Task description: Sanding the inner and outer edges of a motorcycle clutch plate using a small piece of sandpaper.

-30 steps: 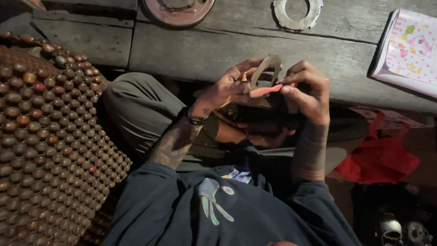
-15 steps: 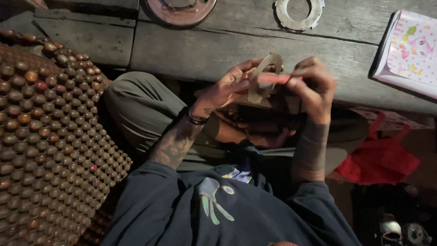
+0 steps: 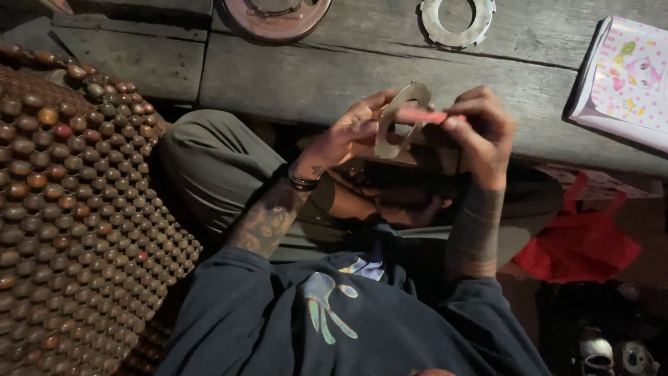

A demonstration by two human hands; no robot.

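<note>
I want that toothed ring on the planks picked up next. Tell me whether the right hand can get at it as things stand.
Probably yes, but not freely. The toothed ring lies bare on the planks just beyond the right hand, nothing between. That hand pinches a pink tool against the flat ring in the left hand.

Two metal rings (image 3: 457,15) lie on the worktop (image 3: 334,69) beyond both hands; beaded mat (image 3: 62,209) left, booklet (image 3: 626,76) right.

there is one camera, worn on the person's head. it looks straight down, close to the lap and hands, with wooden planks (image 3: 334,76) at the top.
</note>
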